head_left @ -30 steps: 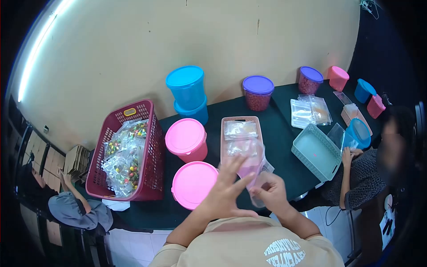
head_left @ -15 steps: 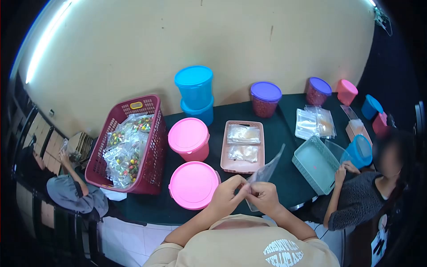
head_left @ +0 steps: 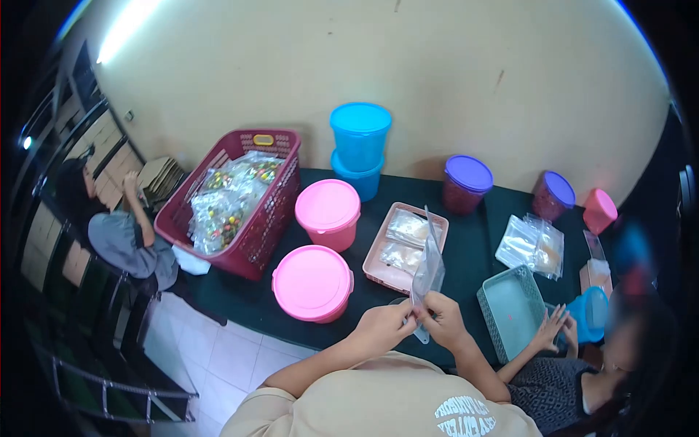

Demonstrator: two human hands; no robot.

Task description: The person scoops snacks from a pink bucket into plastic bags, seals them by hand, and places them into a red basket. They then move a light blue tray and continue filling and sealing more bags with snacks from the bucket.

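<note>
A clear plastic bag [head_left: 429, 266] stands up from between my two hands. My left hand [head_left: 384, 326] pinches its lower edge from the left. From the right, my right hand [head_left: 441, 320] has its fingers closed on the same bag, close to the left fingertips. Just beyond the hands lies a pink tray [head_left: 380, 271] with clear packets [head_left: 403, 256] in it, partly hidden by the raised bag. A pink-lidded tub [head_left: 312, 284] stands left of my left hand.
A maroon basket [head_left: 271, 233] of filled bags, another pink tub [head_left: 328, 211] and stacked blue tubs [head_left: 360, 138] stand left. Rightward are a green tray [head_left: 513, 313], plastic bags [head_left: 531, 244], purple-lidded tubs [head_left: 468, 182] and a person's hands [head_left: 557, 331]. Another person [head_left: 127, 237] is far left.
The view has turned, so the table appears tilted. The bag in my hands now stands more upright. The person on the right has spread the fingers of one hand.
</note>
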